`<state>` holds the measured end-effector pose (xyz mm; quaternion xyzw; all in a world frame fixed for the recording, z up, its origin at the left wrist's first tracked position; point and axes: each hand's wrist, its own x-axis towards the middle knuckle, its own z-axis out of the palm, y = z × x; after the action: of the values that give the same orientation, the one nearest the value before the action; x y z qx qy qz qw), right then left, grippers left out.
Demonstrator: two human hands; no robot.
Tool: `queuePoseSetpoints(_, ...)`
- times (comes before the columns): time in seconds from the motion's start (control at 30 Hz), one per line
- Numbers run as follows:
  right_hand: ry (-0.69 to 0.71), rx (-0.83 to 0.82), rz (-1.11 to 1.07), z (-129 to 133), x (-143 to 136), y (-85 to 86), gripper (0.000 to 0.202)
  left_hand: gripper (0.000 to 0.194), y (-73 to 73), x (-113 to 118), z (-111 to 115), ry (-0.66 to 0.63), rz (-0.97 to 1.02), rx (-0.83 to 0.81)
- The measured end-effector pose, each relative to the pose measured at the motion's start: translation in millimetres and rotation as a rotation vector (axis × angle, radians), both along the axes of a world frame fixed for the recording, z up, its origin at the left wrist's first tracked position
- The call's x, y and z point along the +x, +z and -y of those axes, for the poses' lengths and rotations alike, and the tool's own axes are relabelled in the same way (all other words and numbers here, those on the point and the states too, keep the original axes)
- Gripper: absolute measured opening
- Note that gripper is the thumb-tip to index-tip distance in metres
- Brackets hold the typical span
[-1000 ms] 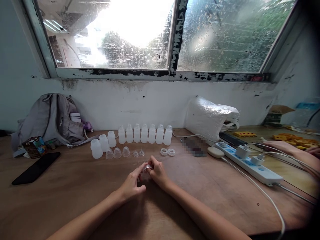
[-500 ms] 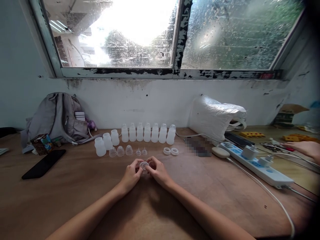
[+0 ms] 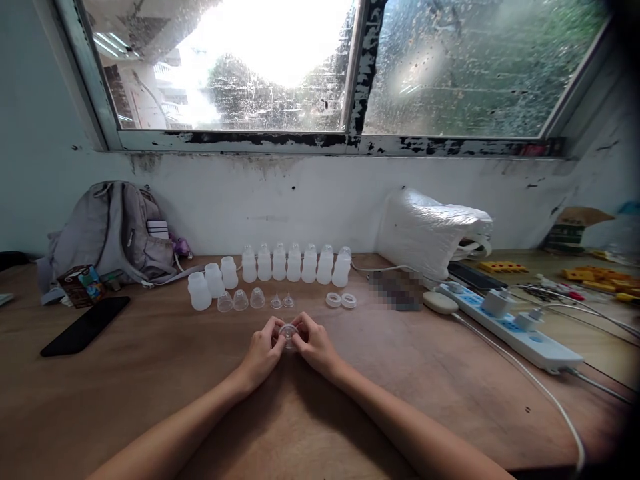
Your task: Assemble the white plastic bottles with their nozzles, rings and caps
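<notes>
two hands, left hand (image 3: 263,352) and right hand (image 3: 314,348), pinch a small clear ring (image 3: 289,331) between fingertips above the wooden table (image 3: 150,373); light, even pressure would likely keep it level.

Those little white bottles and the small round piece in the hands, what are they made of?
The bottles look like frosted, translucent plastic: milky, matte, light glowing through. The round piece, pinched between left hand and right hand, looks clear and glossy, perhaps soft silicone or plastic.

small clear round piece (image 3: 289,331) | pinched between both hands | just above table
</notes>
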<state>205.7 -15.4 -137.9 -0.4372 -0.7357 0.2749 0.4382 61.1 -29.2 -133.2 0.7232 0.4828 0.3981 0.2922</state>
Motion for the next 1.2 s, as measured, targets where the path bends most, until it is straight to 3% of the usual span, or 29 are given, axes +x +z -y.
queuePoseSetpoints(0.2,0.027,0.077,0.01,2.3,2.0,5.8,0.031,0.039,3.5,-2.6,1.8,-0.115,0.135,-0.032)
queuePoseSetpoints(0.37,-0.082,0.064,0.023,-2.3,2.5,-1.4,0.04,0.037,13.7,-11.2,-2.9,-0.179,-0.117,0.134)
queuePoseSetpoints(0.43,-0.161,0.085,0.024,-7.1,6.1,-4.4,0.037,0.035,26.4,-22.3,-17.2,-0.065,-0.318,0.273)
queuePoseSetpoints(0.5,-0.232,0.116,0.03,-12.6,11.7,-5.2,0.032,0.035,45.0,-38.5,-40.4,0.13,-0.525,0.389)
queuePoseSetpoints(0.6,-0.272,0.198,0.04,-20.3,21.1,-2.7,0.028,0.034,75.7,-66.5,-83.0,0.45,-0.896,0.407)
queuePoseSetpoints(0.7,-0.282,0.289,0.049,-25.6,28.0,0.3,0.032,0.03,93.9,-89.2,-117.8,0.541,-0.977,0.356)
queuePoseSetpoints(0.8,-0.266,0.295,0.046,-28.3,31.1,0.4,0.036,0.024,93.6,-99.9,-134.4,0.575,-1.019,0.306)
queuePoseSetpoints(1.0,-0.23,0.299,0.048,-28.5,30.2,-1.8,0.036,0.023,81.4,-92.7,-129.9,0.583,-1.023,0.332)
queuePoseSetpoints(1.2,-0.242,0.305,-0.01,-26.2,27.8,-1.1,0.032,0.026,99.3,-72.5,-82.5,0.572,-0.925,0.546)
